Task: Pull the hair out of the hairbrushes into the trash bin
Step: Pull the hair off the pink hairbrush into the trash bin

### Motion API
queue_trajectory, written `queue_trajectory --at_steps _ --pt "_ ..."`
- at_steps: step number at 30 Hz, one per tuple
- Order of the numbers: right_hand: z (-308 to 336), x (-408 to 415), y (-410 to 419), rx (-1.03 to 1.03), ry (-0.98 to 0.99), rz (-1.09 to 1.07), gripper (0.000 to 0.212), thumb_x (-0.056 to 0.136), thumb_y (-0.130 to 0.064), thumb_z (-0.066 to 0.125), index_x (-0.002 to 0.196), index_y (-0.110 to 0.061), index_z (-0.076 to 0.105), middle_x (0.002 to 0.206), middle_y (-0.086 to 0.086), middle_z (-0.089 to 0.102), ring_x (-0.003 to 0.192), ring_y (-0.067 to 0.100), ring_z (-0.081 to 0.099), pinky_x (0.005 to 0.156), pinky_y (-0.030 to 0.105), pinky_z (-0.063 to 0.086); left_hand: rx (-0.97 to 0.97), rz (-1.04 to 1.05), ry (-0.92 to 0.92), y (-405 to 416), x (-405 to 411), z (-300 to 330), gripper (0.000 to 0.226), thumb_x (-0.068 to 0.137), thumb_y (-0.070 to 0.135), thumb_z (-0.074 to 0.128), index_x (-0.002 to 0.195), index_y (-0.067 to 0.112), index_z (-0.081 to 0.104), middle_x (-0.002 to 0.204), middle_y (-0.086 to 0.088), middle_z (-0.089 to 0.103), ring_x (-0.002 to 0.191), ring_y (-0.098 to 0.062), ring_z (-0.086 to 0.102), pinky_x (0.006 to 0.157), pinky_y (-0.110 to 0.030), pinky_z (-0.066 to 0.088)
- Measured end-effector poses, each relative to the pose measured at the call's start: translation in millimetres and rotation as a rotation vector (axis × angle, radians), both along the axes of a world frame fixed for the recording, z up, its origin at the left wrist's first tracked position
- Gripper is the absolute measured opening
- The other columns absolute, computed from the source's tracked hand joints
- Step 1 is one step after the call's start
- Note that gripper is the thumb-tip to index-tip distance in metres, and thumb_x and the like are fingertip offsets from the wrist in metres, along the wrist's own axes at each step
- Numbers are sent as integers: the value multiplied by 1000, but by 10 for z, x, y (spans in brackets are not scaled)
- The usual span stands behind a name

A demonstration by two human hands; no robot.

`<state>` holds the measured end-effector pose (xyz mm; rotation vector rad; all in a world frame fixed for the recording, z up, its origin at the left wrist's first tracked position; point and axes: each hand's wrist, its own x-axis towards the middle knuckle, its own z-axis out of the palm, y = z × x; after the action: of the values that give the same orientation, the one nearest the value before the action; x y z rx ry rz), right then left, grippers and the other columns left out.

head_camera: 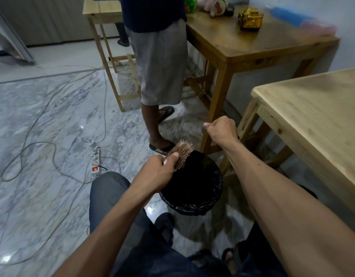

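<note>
My left hand (159, 170) grips the hairbrush (179, 154) over the trash bin (192, 204) so hair drops in; my right hand (220, 129) is pinched shut above it.

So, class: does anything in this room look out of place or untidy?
Yes: a power strip with its switch lit lies on the floor, and loose cables trail across the walkway, a tripping risk.

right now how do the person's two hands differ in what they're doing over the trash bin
The left hand grips the hairbrush, bristles up, at the trash bin rim. The right hand is raised higher and farther off, closed in a pinch beyond the bin. Whether it holds hair cannot be told. Both are bare and closed.
</note>
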<state>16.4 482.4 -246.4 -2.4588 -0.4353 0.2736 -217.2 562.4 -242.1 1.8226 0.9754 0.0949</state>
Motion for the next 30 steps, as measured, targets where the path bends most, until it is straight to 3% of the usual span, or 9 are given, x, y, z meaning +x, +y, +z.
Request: queue_trajectory --at_steps 4,7,12,15,19,22,24,28,30 --pt "-75 63 -83 -31 104 -27 41 95 -47 67 103 -9 79 108 8 76 102 27 70 83 34 51 -56 -3 19 36 -80 4 68 94 61 50 100 -6 61 62 -7 45 39 -15 35 42 -24 26" --pt "-51 -79 -108 96 271 130 34 100 -38 63 122 -13 72 107 3 73 91 18 72 78 29 58 -42 30 24 45 -73 -39 65 94 61 50 99 -2 61 62 -6 49 40 -16 38 43 -26 28" --pt "68 -200 -182 172 521 305 62 97 -60 54 145 -22 56 136 0 62 88 17 72 75 32 56 -19 80 10 41 -43 -67 60 93 61 50 98 3 63 69 -8 56 47 -18 45 47 -29 33" --pt "61 -313 -193 180 644 459 57 95 -52 64 142 -21 57 124 -1 67 92 17 73 68 23 57 -35 28 17 -13 13 -15 46 89 54 61 98 9 64 71 -5 59 53 -18 50 53 -31 36" --pt "-30 -354 -135 228 477 442 32 85 -34 82 103 -8 82 86 3 79 81 15 73 65 19 57 13 -207 91 -68 32 85 23 88 19 66 105 3 63 73 -5 62 57 -17 53 56 -29 41" --pt "-66 -307 -104 142 301 313 19 79 -34 87 80 -15 85 71 -1 79 73 17 76 65 22 54 19 -214 91 -62 -12 70 19 93 11 57 108 3 65 70 -3 60 56 -14 51 57 -28 40" --pt "-73 -317 -96 120 268 271 19 82 -34 85 77 -16 84 75 -4 78 79 15 73 67 19 50 -16 -197 72 -71 -24 58 20 93 9 56 108 1 66 70 -6 59 60 -17 51 59 -31 39" --pt "-43 -335 -58 91 163 147 27 93 -33 75 94 -7 83 114 7 78 109 20 69 86 24 45 -40 -175 47 -70 0 85 20 91 9 56 103 -2 68 64 -4 55 57 -16 47 59 -31 35" --pt "-66 -317 -27 49 158 129 34 95 -35 71 100 -3 81 117 12 76 106 25 70 87 28 49 -35 -170 69 -47 10 91 23 89 11 57 103 -5 67 64 -6 53 57 -17 45 59 -33 34"
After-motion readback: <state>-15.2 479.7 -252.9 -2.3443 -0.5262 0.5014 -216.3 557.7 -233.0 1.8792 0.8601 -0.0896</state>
